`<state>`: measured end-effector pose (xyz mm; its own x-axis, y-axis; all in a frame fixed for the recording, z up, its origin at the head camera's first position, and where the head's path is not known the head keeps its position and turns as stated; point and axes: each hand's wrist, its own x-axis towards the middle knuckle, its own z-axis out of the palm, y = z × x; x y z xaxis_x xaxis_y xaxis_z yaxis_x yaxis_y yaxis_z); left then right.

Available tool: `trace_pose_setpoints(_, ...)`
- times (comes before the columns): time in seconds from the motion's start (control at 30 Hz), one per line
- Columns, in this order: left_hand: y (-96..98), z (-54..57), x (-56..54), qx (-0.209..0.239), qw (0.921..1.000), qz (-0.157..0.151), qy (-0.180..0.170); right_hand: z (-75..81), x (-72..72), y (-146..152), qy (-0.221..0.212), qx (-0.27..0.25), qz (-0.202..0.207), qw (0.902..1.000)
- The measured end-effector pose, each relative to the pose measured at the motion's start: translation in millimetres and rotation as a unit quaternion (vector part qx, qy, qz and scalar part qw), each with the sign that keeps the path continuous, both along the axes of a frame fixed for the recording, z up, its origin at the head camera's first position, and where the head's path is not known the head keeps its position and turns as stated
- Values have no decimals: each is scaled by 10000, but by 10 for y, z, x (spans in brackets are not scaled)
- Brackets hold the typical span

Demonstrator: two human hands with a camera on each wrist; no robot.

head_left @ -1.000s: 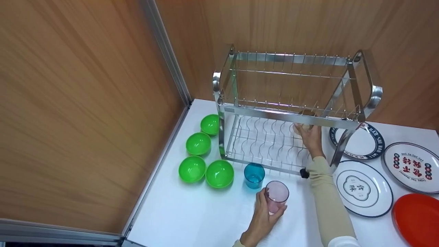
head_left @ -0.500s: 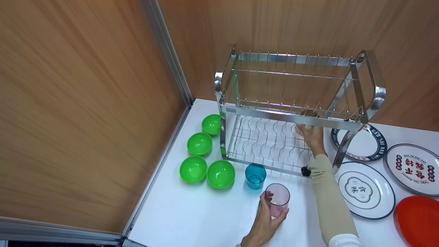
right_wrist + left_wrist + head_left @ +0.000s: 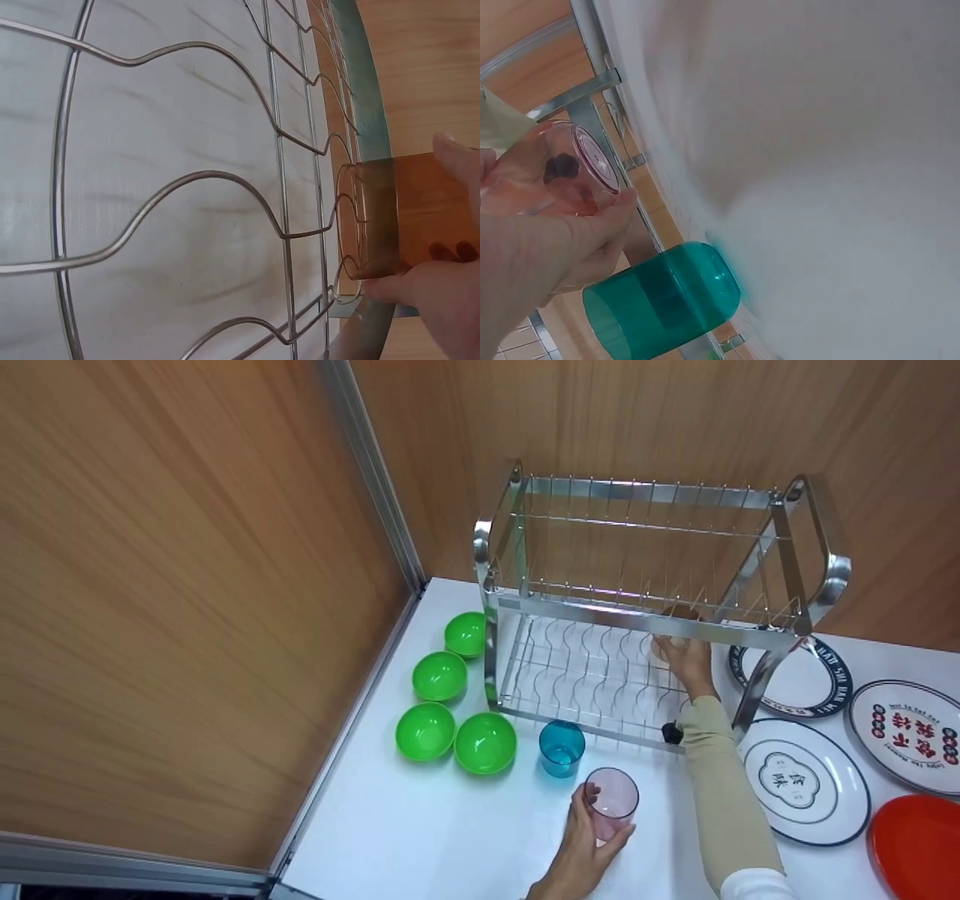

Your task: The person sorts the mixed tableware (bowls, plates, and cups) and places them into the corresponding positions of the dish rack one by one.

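My left hand grips a clear pink cup between thumb and fingers, just in front of a blue-green cup that stands on the table. In the left wrist view the pink cup's base shows, raised off the tabletop. My right hand reaches into the lower tier of the metal dish rack, at its right end. It holds an amber see-through cup by the side. In the right wrist view that cup's far end lies against the rear wires; the rack's front bar partly covers it from above.
Several green bowls sit left of the rack. To its right lie white patterned plates and a red plate. A wooden panel borders the left, another the back. The rack's upper tier overhangs my right hand.
The head view has shifted slightly. My left hand has brought the pink cup a little toward me, away from the blue-green cup. The right hand keeps its hold at the same spot in the rack.
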<state>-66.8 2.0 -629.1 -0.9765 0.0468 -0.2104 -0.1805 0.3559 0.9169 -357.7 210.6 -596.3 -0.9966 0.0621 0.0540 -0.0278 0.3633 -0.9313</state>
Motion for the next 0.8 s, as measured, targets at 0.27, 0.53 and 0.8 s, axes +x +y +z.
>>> trace_pose_setpoints(0.27, -30, 7, 17, -36, 9999, -46, 161, -24, -57, -8, 314, -110, -153, 9993)
trace_pose_setpoints(0.53, -56, -33, 42, -107, 9985, -87, 533, -20, -97, -2, 279, -554, -248, 9978)
trace_pose_setpoints(0.8, -72, -47, 55, -111, 9977, -104, 653, 3, -76, -21, 213, -560, -366, 9975)
